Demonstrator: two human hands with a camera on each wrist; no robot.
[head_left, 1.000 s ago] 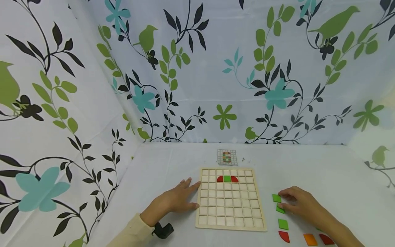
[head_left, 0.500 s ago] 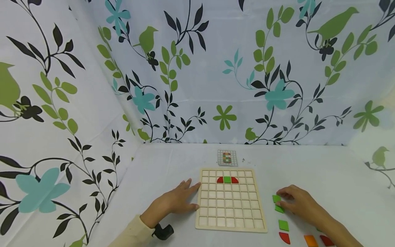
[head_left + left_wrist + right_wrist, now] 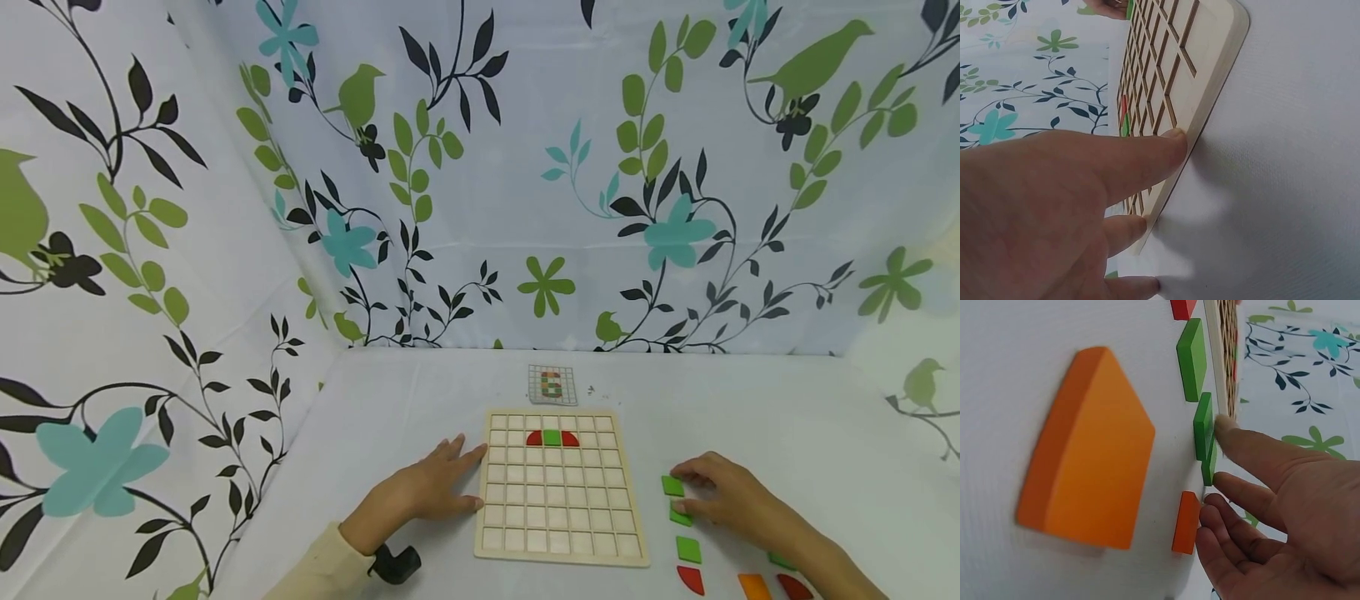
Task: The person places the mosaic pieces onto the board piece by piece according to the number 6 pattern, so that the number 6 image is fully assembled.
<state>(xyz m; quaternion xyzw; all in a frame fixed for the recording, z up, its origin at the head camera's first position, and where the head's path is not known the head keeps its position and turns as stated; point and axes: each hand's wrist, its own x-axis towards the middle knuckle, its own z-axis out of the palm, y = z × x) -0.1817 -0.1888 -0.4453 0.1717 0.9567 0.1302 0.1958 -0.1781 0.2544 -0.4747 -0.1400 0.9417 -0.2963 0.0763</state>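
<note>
Lower center: the left hand, fingers extended, touches the left edge of the grid board. Lower right: an upper green tile and lower green tile adjoin the right hand at index finger and thumb; pinching cannot be determined.

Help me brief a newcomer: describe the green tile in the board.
On the white table, find the gridded board, then its second row from the far edge. There the green tile is the only square piece, sitting between two curved-edged red pieces.
</note>
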